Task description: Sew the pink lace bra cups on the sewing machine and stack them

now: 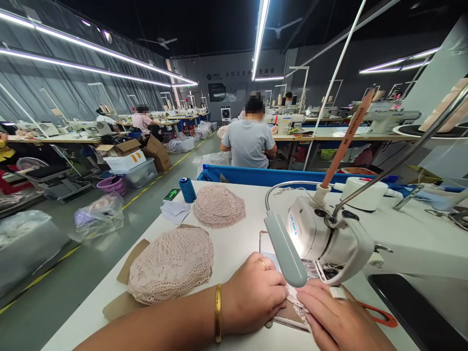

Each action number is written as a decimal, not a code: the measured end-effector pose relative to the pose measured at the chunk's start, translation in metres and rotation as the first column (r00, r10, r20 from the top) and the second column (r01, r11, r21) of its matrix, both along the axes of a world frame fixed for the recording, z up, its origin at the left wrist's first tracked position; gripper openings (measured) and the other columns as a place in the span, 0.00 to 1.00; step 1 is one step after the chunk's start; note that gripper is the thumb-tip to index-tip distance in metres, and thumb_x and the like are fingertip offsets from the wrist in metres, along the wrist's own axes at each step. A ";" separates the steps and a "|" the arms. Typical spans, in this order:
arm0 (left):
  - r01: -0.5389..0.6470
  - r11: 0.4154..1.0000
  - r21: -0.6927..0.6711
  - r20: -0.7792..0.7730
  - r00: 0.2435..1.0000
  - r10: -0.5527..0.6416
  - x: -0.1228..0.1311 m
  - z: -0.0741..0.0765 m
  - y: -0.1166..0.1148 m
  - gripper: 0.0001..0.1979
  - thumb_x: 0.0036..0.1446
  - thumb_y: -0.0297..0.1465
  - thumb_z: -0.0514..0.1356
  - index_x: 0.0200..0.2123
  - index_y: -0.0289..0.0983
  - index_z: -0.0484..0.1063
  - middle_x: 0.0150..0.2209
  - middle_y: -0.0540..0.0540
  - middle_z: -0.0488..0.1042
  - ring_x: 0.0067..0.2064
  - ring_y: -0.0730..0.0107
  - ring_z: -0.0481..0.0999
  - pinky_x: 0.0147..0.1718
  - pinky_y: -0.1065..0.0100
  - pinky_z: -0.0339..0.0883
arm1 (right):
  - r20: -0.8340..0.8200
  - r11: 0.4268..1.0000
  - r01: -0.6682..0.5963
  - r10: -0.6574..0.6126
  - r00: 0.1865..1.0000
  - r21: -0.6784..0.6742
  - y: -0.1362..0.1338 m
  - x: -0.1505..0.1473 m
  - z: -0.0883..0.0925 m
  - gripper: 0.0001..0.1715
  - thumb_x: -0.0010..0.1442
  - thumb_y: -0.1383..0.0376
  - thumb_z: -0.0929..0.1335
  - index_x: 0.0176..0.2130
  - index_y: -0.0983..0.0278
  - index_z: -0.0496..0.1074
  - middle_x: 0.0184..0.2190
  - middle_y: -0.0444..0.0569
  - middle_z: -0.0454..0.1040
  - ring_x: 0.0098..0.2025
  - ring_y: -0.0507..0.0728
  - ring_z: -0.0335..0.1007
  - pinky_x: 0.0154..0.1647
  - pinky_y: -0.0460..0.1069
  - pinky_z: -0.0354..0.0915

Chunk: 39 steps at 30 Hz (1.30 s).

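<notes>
My left hand [254,295], with a ring and a gold bangle, is curled closed and presses down on a small piece of pale lace [297,301] in front of the needle area of a white sewing machine [329,234]. My right hand [338,319] lies with fingers stretched flat on the same lace from the right. The machine's grey lamp arm [285,253] hangs just above both hands and hides the needle. Two heaps of pink lace pieces lie to the left, the near heap [171,265] on cardboard, the far heap [218,206] on the white table [234,243].
A blue thread spool [187,189] and papers [174,210] sit near the table's far left corner. An orange-handled tool [380,317] lies right of my hands. A person in a grey shirt [249,141] sits ahead. Bags, boxes and baskets line the aisle at left.
</notes>
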<state>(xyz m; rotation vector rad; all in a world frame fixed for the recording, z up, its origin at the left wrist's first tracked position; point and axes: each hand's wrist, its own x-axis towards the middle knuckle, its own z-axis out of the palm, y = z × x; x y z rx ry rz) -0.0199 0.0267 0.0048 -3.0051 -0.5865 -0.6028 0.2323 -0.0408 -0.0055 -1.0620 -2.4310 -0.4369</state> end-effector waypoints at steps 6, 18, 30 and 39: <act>0.019 1.000 0.016 0.000 1.000 -0.019 0.000 -0.003 0.003 0.08 0.70 0.34 0.65 0.37 0.40 0.76 0.47 0.44 0.81 0.47 0.57 0.77 0.48 0.55 0.65 | -0.034 0.991 -0.031 0.036 0.999 0.127 0.002 -0.003 0.005 0.20 0.66 0.73 0.61 0.48 0.60 0.78 0.44 0.47 0.87 0.37 0.58 0.84 0.35 0.49 0.79; 0.028 0.998 -0.064 -0.026 0.999 -0.030 0.003 -0.003 0.001 0.09 0.67 0.30 0.66 0.32 0.40 0.72 0.38 0.48 0.79 0.41 0.62 0.74 0.45 0.57 0.65 | -0.029 0.996 -0.043 0.046 0.999 0.075 -0.001 -0.006 0.006 0.19 0.65 0.75 0.60 0.43 0.58 0.75 0.40 0.42 0.87 0.35 0.57 0.83 0.35 0.50 0.77; -0.045 0.999 -0.031 0.050 0.998 0.046 0.004 -0.011 0.001 0.11 0.68 0.29 0.66 0.31 0.38 0.73 0.41 0.46 0.79 0.43 0.63 0.74 0.49 0.60 0.66 | -0.076 1.000 -0.020 0.021 0.997 0.023 0.002 -0.001 -0.001 0.19 0.68 0.74 0.61 0.50 0.57 0.74 0.43 0.45 0.86 0.40 0.59 0.84 0.42 0.51 0.77; 0.014 1.000 0.000 0.018 1.000 -0.014 0.004 -0.001 0.014 0.09 0.71 0.29 0.61 0.34 0.37 0.74 0.39 0.47 0.80 0.42 0.61 0.74 0.55 0.55 0.61 | -0.019 0.984 0.063 -0.068 0.998 -0.167 0.007 0.014 -0.032 0.24 0.73 0.67 0.63 0.64 0.57 0.73 0.50 0.54 0.83 0.49 0.61 0.84 0.43 0.52 0.80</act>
